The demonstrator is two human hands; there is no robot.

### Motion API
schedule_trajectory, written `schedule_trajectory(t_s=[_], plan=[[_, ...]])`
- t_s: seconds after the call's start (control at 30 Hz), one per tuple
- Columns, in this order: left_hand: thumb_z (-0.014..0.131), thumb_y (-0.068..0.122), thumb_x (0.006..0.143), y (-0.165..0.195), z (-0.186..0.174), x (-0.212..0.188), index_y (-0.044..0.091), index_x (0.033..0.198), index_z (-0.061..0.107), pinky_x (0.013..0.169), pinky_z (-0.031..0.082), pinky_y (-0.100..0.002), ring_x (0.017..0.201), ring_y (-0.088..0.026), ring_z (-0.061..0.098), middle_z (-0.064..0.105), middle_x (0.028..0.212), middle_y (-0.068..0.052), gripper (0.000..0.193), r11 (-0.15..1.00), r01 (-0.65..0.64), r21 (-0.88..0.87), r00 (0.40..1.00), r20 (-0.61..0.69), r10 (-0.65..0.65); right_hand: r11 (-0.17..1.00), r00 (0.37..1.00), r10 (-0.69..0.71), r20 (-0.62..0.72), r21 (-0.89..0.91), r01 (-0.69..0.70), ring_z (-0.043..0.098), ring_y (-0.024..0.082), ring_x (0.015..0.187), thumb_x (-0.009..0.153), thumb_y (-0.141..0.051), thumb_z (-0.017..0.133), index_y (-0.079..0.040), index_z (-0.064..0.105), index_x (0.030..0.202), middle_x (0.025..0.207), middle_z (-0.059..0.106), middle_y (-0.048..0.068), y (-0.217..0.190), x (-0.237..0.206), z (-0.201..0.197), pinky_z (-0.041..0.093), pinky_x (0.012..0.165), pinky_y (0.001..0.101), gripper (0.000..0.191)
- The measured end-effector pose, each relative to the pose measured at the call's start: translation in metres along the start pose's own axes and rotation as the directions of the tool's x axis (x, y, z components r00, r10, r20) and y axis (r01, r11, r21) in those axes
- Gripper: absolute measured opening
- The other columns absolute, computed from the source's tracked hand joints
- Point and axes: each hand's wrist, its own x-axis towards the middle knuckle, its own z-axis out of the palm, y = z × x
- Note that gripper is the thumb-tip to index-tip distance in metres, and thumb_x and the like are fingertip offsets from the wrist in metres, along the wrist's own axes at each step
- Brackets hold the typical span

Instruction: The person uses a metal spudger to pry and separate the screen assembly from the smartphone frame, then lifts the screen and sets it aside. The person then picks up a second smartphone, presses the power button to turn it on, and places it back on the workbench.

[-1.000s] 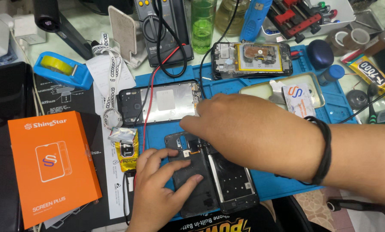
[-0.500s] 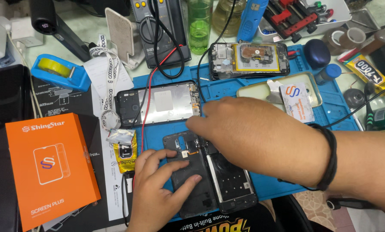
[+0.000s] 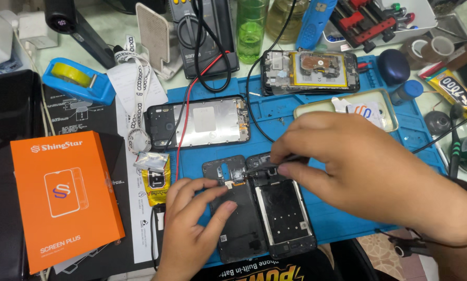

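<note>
Two black phone halves lie side by side on the blue work mat (image 3: 317,130): a back cover (image 3: 238,229) on the left and an opened phone frame (image 3: 285,218) on the right. My left hand (image 3: 192,229) rests on the back cover, fingers spread and pressing it down. My right hand (image 3: 363,171) reaches in from the right and pinches a thin dark tool (image 3: 267,165). The tool's tip sits at the top edge of the opened frame, near the joint between the two halves.
A second phone frame with a metal plate (image 3: 197,125) and a third opened phone with a battery (image 3: 309,70) lie farther back. An orange box (image 3: 64,198), a blue tape dispenser (image 3: 77,78), a multimeter (image 3: 205,31), a green bottle (image 3: 251,23), a clear case (image 3: 387,106) and red and black leads surround the mat.
My right hand has drawn back to the right, uncovering the top of the two phone halves. The left hand stays on the back cover.
</note>
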Motion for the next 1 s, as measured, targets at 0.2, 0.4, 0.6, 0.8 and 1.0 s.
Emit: schedule_trajectory(t_s=[0.2,0.4,0.6,0.8,1.0], plan=[[0.081,0.018,0.081,-0.002,0.002,-0.001,0.008,0.098,0.080,0.097,0.045,-0.038,0.114,-0.028,0.056,0.069,0.112,-0.007,0.019,1.000,-0.003,-0.014,1.000,0.012,0.003,0.957,0.999,0.019,-0.039,0.289,-0.007,0.069,0.021,0.086,0.085,-0.019,0.076,-0.011,0.074,0.098,0.089,0.072,0.001,0.008,-0.015,0.028,0.053,0.071,0.0324,0.015],[0.086,0.017,0.074,-0.001,0.005,-0.001,0.009,0.084,0.080,0.093,0.047,-0.039,0.112,-0.027,0.057,0.069,0.106,-0.006,0.014,1.000,0.009,0.012,1.000,0.005,-0.009,0.977,0.998,0.070,-0.005,0.204,-0.067,0.069,0.020,0.082,0.085,-0.021,0.078,-0.012,0.075,0.097,0.086,0.072,0.001,0.015,-0.024,0.020,0.053,0.069,0.0324,0.015],[0.087,0.014,0.067,0.001,0.006,-0.001,0.011,0.078,0.080,0.091,0.047,-0.040,0.113,-0.029,0.056,0.069,0.105,-0.006,0.013,0.998,0.000,0.057,1.000,0.006,-0.001,0.955,0.956,0.290,0.050,-0.080,-0.285,0.072,0.021,0.075,0.077,-0.023,0.078,-0.013,0.073,0.089,0.080,0.071,0.002,0.030,-0.043,-0.001,0.056,0.065,0.0362,0.017],[0.088,0.015,0.067,0.004,0.007,0.000,0.010,0.081,0.081,0.093,0.047,-0.042,0.113,-0.030,0.055,0.069,0.105,-0.007,0.015,0.997,-0.018,0.077,1.000,-0.012,0.019,0.959,0.968,0.250,0.029,-0.147,-0.243,0.070,0.026,0.076,0.075,-0.021,0.074,-0.011,0.073,0.086,0.077,0.070,0.004,0.035,-0.045,-0.001,0.053,0.065,0.0400,0.015],[0.088,0.018,0.069,0.006,0.007,0.000,0.010,0.083,0.081,0.093,0.047,-0.041,0.114,-0.030,0.056,0.069,0.106,-0.008,0.018,0.997,-0.005,0.073,1.000,-0.010,0.005,0.971,0.977,0.214,0.024,-0.114,-0.210,0.068,0.026,0.074,0.076,-0.021,0.073,-0.012,0.073,0.086,0.076,0.068,0.004,0.033,-0.042,-0.001,0.052,0.063,0.0399,0.014]])
